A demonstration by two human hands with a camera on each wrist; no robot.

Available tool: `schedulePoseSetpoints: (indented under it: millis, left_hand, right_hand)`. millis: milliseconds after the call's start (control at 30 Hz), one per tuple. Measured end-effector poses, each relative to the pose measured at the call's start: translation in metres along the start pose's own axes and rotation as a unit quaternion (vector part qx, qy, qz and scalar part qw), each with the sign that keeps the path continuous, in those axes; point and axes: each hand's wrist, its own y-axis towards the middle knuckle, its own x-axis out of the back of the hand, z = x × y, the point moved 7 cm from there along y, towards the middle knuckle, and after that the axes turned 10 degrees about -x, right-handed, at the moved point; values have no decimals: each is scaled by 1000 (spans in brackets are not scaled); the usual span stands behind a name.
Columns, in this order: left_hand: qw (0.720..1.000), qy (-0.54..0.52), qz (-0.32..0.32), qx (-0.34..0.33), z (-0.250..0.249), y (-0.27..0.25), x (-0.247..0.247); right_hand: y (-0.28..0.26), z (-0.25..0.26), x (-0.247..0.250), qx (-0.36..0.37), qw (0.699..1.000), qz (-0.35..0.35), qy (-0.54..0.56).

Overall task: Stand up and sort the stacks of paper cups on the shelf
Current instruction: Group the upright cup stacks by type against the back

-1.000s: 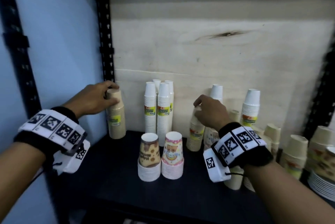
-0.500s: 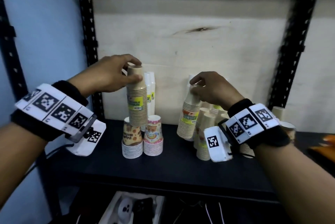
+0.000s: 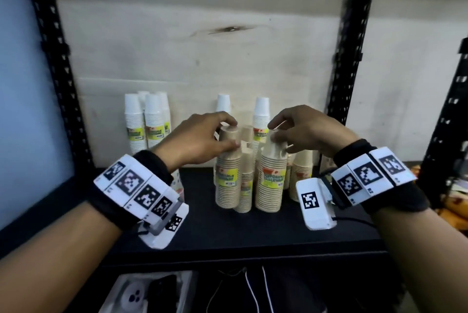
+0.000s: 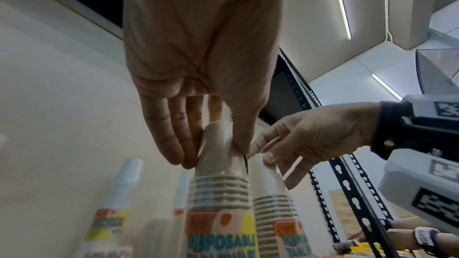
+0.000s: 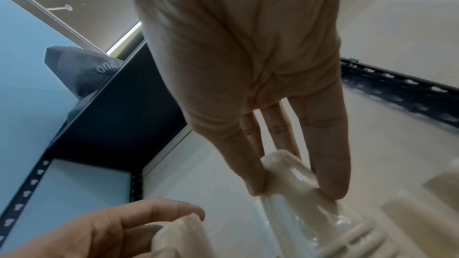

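Two wrapped stacks of brown paper cups stand side by side on the black shelf (image 3: 253, 231). My left hand (image 3: 202, 140) grips the top of the left brown stack (image 3: 228, 178) between thumb and fingers, seen close in the left wrist view (image 4: 221, 164). My right hand (image 3: 301, 132) pinches the top of the right brown stack (image 3: 272, 181), and the right wrist view shows that stack (image 5: 288, 176) between its fingers. A shorter brown stack (image 3: 247, 186) stands behind, between the two. White cup stacks (image 3: 149, 122) stand at the back left, and two more white stacks (image 3: 260, 117) rise behind my hands.
Black perforated uprights (image 3: 352, 41) frame the shelf, with a wooden back panel (image 3: 202, 54) behind. More brown cup stacks (image 3: 302, 170) stand right of my right hand. A patterned cup (image 3: 178, 183) peeks out behind my left wrist. A tray (image 3: 121, 295) and cables lie below the shelf.
My left hand carried its brown stack from the left side rightwards and set it beside the one in my right hand. The view shifted right, hiding the patterned cups behind my left wrist.
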Motion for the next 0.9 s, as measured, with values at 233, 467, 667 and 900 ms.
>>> schedulePoseSetpoints:
  millis: [233,467,667,900]
  left_hand:
    - [999,-18,23,21,0,16,-64]
    - [999,-31,23,34,8,17,-83]
    - [998,-42,29,35,12,13,-92]
    - [998,-61,18,27,11,12,-99]
  right_hand:
    - [12,-36,-15,-14,999,-14,-50]
    - [17,-39,-27,10,996,-21,-87]
    - [18,-42,-31,15,995,-21,-100]
    - [17,-48,-36,13,994,-10,-107]
